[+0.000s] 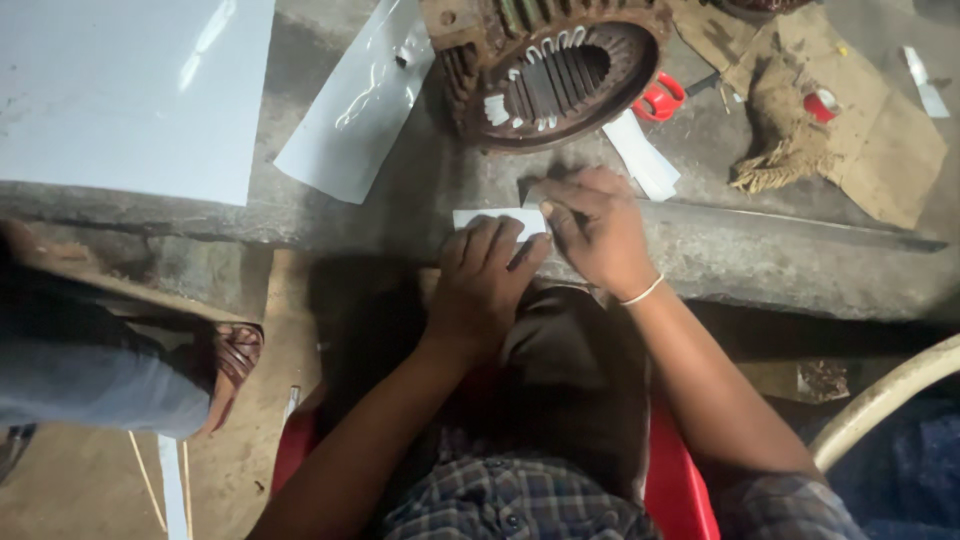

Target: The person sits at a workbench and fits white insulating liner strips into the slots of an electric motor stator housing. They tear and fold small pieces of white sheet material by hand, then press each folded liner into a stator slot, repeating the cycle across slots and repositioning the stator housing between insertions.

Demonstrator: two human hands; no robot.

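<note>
— Where's the paper strip?
— Flat on the concrete ledge, just below the stator.
— And the hands?
— Left hand presses it down, fingers spread. Right hand pinches its right end, perhaps creasing; too dim to tell.

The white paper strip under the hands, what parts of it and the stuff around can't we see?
- White paper strip: head view, mostly covered by the left hand and right hand.
- Motor stator: its top is cut off by the picture's upper edge.
- Red-handled scissors: blades hidden behind the stator.
- Big white sheet: runs off the top and left edges.
</note>
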